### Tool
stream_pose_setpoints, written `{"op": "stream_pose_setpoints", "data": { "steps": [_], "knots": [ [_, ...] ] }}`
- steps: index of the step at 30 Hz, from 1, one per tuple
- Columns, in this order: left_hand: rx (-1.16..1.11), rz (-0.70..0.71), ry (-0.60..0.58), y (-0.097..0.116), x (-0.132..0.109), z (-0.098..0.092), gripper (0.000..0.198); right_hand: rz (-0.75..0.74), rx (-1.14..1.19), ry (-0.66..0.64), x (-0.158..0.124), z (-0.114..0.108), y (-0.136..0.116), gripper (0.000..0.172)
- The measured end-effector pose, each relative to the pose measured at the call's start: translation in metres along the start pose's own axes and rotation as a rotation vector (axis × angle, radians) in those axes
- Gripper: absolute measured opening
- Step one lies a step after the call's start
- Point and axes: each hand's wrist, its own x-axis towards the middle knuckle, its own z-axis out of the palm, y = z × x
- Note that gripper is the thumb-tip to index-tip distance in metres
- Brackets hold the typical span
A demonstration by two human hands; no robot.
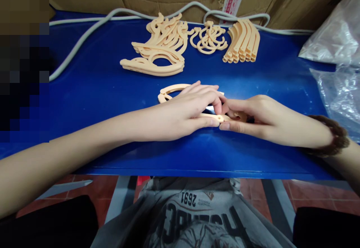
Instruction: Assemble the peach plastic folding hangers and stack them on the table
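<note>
My left hand (191, 107) lies over a peach plastic hanger piece (171, 89) on the blue table (92, 90), fingers curled and pinching its near arm. My right hand (258, 118) meets it from the right, fingers closed on the end of the same piece (222, 118). The fingertips of both hands touch at the middle of the table. Most of the piece is hidden under my left hand.
At the back lie a stack of peach hanger bodies (157, 53), a pile of hooks (209, 38) and a bundle of curved bars (243, 41). A grey cable (84, 38) runs along the back edge. Clear plastic bags (337, 53) sit right; cardboard stands behind.
</note>
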Motion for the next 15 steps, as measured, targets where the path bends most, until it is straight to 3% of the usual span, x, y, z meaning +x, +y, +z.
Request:
{"op": "stream_pose_setpoints", "data": {
  "steps": [8, 15],
  "knots": [
    [0.003, 0.013, 0.006, 0.0025, -0.0007, -0.0024, 0.017, 0.016, 0.031, -0.030, -0.0002, 0.0001, -0.0018, 0.046],
    [-0.014, 0.057, 0.020, 0.0009, -0.0022, 0.0027, 0.008, 0.036, 0.084, -0.055, 0.0004, -0.0030, -0.0034, 0.041]
  ]
}}
